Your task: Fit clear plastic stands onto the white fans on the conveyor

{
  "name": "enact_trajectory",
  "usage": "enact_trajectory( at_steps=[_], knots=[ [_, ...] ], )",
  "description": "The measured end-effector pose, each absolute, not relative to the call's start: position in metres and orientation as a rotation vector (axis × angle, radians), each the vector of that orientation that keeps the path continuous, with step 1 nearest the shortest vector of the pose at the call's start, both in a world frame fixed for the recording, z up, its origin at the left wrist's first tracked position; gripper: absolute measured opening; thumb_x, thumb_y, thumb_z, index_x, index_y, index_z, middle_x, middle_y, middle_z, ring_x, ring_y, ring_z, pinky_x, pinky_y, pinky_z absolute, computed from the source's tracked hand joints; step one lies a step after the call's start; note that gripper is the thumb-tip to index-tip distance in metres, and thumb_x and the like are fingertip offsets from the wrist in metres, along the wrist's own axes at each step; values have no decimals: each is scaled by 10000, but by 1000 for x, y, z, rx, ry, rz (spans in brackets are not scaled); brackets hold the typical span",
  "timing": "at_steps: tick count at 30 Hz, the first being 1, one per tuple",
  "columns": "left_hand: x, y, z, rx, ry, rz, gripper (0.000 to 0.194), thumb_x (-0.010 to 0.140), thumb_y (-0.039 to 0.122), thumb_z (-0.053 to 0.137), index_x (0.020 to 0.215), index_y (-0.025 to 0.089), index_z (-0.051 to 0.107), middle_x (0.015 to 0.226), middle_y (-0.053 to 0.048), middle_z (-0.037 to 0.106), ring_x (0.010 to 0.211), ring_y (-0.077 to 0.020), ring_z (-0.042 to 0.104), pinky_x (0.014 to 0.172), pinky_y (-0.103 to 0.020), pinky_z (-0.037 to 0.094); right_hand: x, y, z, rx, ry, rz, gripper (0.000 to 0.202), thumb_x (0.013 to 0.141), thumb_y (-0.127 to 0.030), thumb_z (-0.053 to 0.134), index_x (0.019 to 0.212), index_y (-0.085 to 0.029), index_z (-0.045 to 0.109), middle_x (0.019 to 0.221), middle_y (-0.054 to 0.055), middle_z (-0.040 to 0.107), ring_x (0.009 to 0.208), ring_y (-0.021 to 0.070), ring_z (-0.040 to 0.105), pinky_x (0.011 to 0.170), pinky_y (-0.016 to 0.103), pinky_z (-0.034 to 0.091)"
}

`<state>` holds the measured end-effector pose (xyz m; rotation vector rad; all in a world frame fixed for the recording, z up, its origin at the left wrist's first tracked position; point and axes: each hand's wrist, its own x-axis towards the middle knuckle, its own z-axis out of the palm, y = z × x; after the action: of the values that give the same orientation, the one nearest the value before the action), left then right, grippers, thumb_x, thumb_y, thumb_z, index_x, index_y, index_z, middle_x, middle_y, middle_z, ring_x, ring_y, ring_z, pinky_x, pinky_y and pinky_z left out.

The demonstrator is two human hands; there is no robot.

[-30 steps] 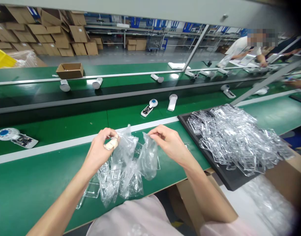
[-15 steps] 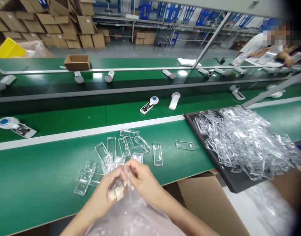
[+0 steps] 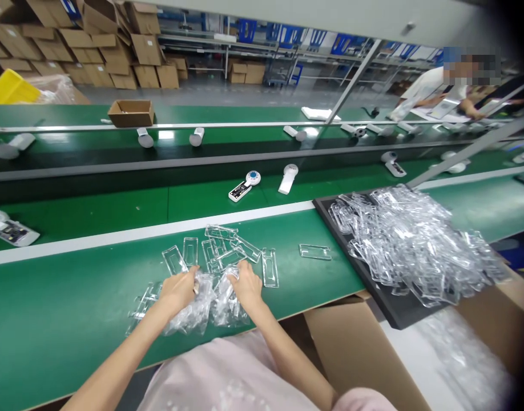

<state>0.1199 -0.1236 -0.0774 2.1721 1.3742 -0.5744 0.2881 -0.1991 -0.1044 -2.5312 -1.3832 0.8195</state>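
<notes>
Crumpled clear plastic bags (image 3: pixel 193 311) lie on the green table at its front edge, in two bunches. My left hand (image 3: pixel 179 290) is closed on the left bunch, and a small dark-edged bit shows by its fingertips. On the right bunch, my right hand (image 3: pixel 247 282) has its fingers bent round the plastic. Several clear plastic frames (image 3: pixel 230 258) lie in a loose group just beyond both hands. Another clear frame (image 3: pixel 270 268) is right of my right hand, and more frames (image 3: pixel 142 302) lie partly behind my left wrist.
A black tray (image 3: pixel 379 297) heaped with clear frames stands at the right. White devices (image 3: pixel 244 186) lie on the green conveyor (image 3: pixel 150 211) beyond a white strip. An open cardboard box (image 3: pixel 131 114) is farther back. A person (image 3: pixel 433 85) works at the far right.
My hands have moved apart and down onto the bags at the table. The pale object that was in my left hand is no longer visible. The devices on the conveyor appear farther left.
</notes>
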Motion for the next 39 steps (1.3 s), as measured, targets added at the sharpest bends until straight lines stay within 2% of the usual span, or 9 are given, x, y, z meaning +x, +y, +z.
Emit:
enact_trajectory(
  at_steps=[3,8,14,18,24,29,33,35,39],
  knots=[
    [123,-116,-76,2204,1360,-601,492,779,154,411,1250,216,538,985,-146,711,926,-306,651,744,-379,446,296,-200,-103,-2441,-1434,834,153,881,-266,514,976,-190,607,981,69,664,882,228,648,728,293,428],
    [114,-113,-53,2228,1375,-577,488,825,170,322,1259,244,532,1055,-131,694,965,-320,638,739,-388,443,328,-217,-81,-2291,-1536,810,208,905,-186,439,926,-190,646,969,61,666,926,186,619,788,258,413],
    [98,-115,-23,2051,1409,-203,433,878,331,319,1264,315,513,1048,-53,699,1010,-288,620,790,-357,443,361,-227,-52,-2066,-1606,854,251,783,-50,450,882,-179,642,876,44,660,798,157,613,728,253,437],
    [89,-120,-16,1956,1394,-21,429,882,403,333,1253,302,525,1086,-40,685,1021,-269,609,838,-346,434,377,-226,-26,-2053,-1430,831,154,806,-172,447,785,-204,596,649,-20,615,553,140,580,611,262,437],
    [77,-126,-11,1826,1381,249,503,822,488,452,1244,228,538,1139,-57,654,933,-235,619,765,-280,463,403,-228,1,-2025,-1334,682,101,771,-323,509,722,-235,514,545,-46,587,526,157,576,584,281,434],
    [72,-134,-8,1675,1408,377,499,776,492,532,1186,207,549,947,-44,681,812,-207,613,662,-242,455,426,-228,6,-1984,-1213,789,137,736,-332,514,751,-213,579,590,-15,626,569,165,601,602,299,475],
    [63,-140,-12,1594,1397,466,342,751,495,577,901,192,628,739,-18,620,644,-166,530,553,-231,388,440,-230,4,-1962,-1034,697,217,724,-405,576,763,-194,603,585,-5,608,558,165,587,580,296,478],
    [56,-142,-13,1501,1372,488,320,742,497,599,819,187,622,701,-11,580,617,-153,492,538,-231,366,443,-231,1,-2000,-1063,616,230,731,-425,593,752,-196,605,585,-8,596,543,159,568,557,285,456],
    [45,-148,-13,1302,1329,508,321,729,497,630,816,189,615,691,2,529,612,-137,459,541,-228,363,444,-232,2,-2012,-1142,485,219,759,-418,578,766,-203,618,665,3,618,561,154,562,578,287,447]
  ],
)
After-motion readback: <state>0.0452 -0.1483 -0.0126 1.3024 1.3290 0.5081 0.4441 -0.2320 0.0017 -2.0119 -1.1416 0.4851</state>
